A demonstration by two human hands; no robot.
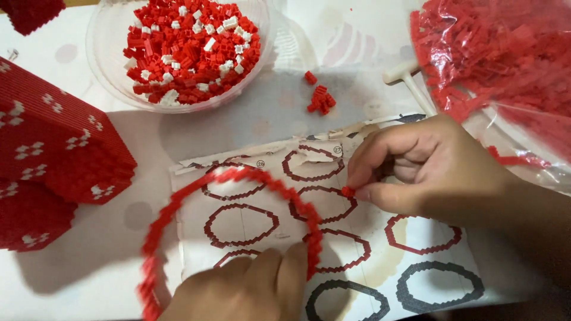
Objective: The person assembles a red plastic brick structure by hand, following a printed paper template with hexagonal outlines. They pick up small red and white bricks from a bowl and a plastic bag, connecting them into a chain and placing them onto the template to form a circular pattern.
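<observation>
Lying on the instruction sheet [357,249], a ring of red bricks [238,178] is pressed down at its near edge by the left hand [250,288], fingers together. A small red brick [348,191] is pinched between thumb and fingertips of the right hand [428,172], just beside the ring. Beyond the sheet, a clear bowl [107,65] of red and white bricks is seen, with a red block model [53,148] to the sheet's left.

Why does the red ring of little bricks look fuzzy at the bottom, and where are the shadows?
In the head view, the red brick ring blurs at its lower left, close to the camera, while the left hand steadies it. The right hand, pinching a small red brick, looks sharper. A soft shadow lies beside the big red block build. The plastic bag shows faint glare.
</observation>
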